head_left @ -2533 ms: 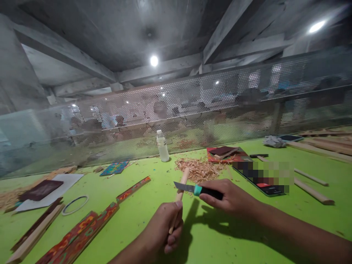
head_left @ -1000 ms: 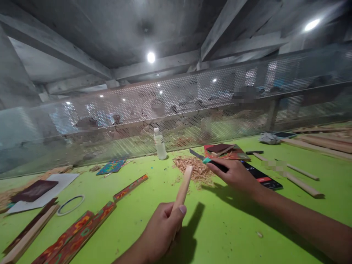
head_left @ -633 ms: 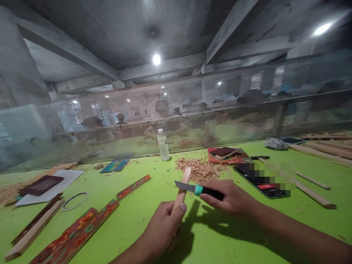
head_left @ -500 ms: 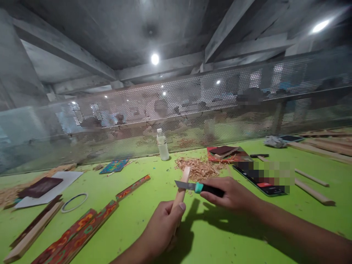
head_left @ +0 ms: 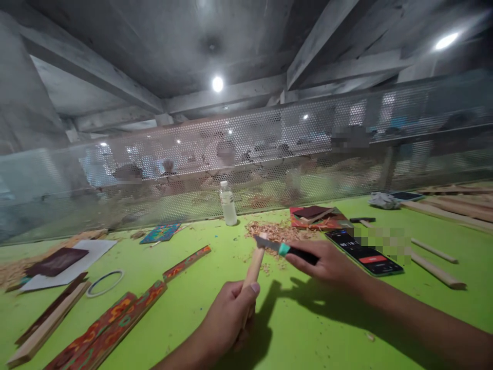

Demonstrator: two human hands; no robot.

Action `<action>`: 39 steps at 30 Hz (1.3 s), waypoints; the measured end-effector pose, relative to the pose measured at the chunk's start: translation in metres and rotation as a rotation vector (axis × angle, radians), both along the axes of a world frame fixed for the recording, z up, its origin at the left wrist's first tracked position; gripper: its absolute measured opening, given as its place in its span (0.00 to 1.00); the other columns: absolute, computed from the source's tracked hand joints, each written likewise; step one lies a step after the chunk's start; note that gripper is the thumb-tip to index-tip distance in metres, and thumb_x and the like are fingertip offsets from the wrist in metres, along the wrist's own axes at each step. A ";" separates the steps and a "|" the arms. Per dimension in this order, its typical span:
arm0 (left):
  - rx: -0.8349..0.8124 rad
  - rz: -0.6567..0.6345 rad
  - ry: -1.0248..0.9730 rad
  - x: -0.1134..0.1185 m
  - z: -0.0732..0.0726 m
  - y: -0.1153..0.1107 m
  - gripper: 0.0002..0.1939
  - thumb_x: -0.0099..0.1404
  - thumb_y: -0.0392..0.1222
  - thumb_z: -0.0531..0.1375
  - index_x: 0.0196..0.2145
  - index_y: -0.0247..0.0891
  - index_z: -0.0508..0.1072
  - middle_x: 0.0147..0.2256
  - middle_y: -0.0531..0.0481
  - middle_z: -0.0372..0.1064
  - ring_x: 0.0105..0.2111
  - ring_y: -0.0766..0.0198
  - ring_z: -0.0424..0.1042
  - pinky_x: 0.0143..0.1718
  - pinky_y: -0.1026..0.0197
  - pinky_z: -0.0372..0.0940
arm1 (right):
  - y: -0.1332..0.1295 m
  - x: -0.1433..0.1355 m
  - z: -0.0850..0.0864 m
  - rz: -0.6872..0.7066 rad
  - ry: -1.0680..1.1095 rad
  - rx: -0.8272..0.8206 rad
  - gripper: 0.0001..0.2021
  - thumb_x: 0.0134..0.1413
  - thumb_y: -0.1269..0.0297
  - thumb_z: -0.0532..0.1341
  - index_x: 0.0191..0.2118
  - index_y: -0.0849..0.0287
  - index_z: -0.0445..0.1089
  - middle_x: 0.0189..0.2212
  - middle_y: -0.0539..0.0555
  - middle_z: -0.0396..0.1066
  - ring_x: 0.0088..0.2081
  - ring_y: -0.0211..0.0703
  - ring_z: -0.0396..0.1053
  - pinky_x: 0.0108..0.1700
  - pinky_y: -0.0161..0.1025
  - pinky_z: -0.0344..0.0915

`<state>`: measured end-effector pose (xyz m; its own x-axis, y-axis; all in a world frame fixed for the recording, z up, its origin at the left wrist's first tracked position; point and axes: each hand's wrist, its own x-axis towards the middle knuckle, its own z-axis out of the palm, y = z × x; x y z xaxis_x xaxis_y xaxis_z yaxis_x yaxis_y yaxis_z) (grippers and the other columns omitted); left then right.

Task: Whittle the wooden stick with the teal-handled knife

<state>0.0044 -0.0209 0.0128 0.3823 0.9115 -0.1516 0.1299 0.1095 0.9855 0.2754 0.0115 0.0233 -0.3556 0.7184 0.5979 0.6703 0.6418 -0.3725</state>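
Observation:
My left hand point(head_left: 233, 314) is wrapped round the lower part of a pale wooden stick point(head_left: 253, 270), which slants up and away from me. In my right hand point(head_left: 325, 259) is a utility knife point(head_left: 285, 250) with a black and teal handle. Its grey blade lies across the stick near the far end. Behind the stick's tip, a heap of wood shavings point(head_left: 279, 231) covers part of the green table point(head_left: 185, 308).
A water bottle point(head_left: 228, 204) stands before the perforated metal screen point(head_left: 185, 177). To the right lie a phone point(head_left: 365, 254), a hammer point(head_left: 362, 220) and wooden rods point(head_left: 437, 270). Painted wood strips point(head_left: 123, 321), a tape ring point(head_left: 105, 283) and sandpaper point(head_left: 57, 261) are at left.
My right hand has slid the knife forward along the stick, from partway up to near its far end. My left hand keeps its hold in about the same place.

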 end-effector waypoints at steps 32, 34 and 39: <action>0.045 0.008 0.089 0.001 0.001 -0.002 0.30 0.58 0.74 0.60 0.25 0.44 0.59 0.15 0.64 0.51 0.09 0.74 0.48 0.09 0.67 0.47 | -0.002 0.000 0.007 -0.060 0.045 -0.030 0.17 0.71 0.51 0.56 0.47 0.54 0.79 0.41 0.56 0.83 0.40 0.50 0.79 0.39 0.45 0.73; 0.049 0.008 0.094 0.001 0.000 -0.001 0.29 0.59 0.73 0.59 0.26 0.44 0.59 0.15 0.64 0.51 0.09 0.73 0.48 0.09 0.67 0.47 | -0.004 -0.004 0.008 -0.018 -0.002 -0.037 0.16 0.70 0.51 0.57 0.43 0.54 0.79 0.35 0.54 0.82 0.34 0.47 0.77 0.35 0.43 0.71; 0.107 0.017 0.125 0.001 0.000 -0.002 0.28 0.63 0.68 0.60 0.24 0.43 0.58 0.16 0.63 0.51 0.11 0.74 0.50 0.14 0.66 0.45 | -0.010 -0.011 0.012 0.080 -0.088 -0.060 0.16 0.70 0.51 0.56 0.42 0.54 0.78 0.29 0.52 0.79 0.28 0.43 0.73 0.30 0.41 0.66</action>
